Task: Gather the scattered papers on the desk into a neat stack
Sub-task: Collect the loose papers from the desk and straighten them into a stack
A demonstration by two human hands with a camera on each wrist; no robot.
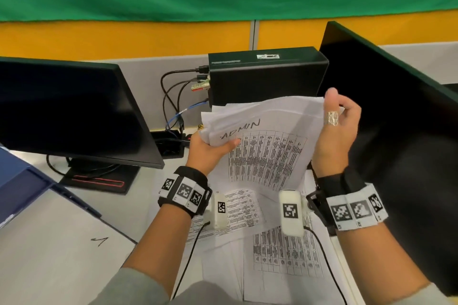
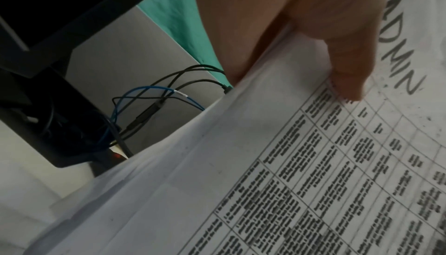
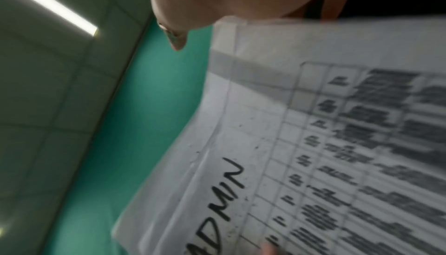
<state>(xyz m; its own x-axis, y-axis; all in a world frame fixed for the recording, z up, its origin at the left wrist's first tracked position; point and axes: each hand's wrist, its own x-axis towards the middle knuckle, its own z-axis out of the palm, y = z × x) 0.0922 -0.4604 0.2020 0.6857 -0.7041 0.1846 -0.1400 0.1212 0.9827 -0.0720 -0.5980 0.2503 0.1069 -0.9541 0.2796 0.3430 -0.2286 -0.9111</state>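
Basically light, floppy, slippery sheets: left hand (image 1: 209, 148) pinches the bundle (image 1: 265, 141) at its corner, right hand (image 1: 339, 129) pinches the opposite edge; more papers (image 1: 285, 252) on counter (image 1: 62, 255).

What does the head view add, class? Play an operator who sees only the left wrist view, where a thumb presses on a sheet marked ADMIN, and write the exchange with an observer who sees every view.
Operator: Is the other hand on this bundle too?
Observer: Yes, the right hand holds the held papers at their far right corner; the left hand grips the left edge.
Operator: Are any sheets left on the desk?
Observer: Yes, loose printed sheets lie spread under both wrists.
Operator: What stands behind the bundle?
Observer: A black box with cables plugged into its left end.
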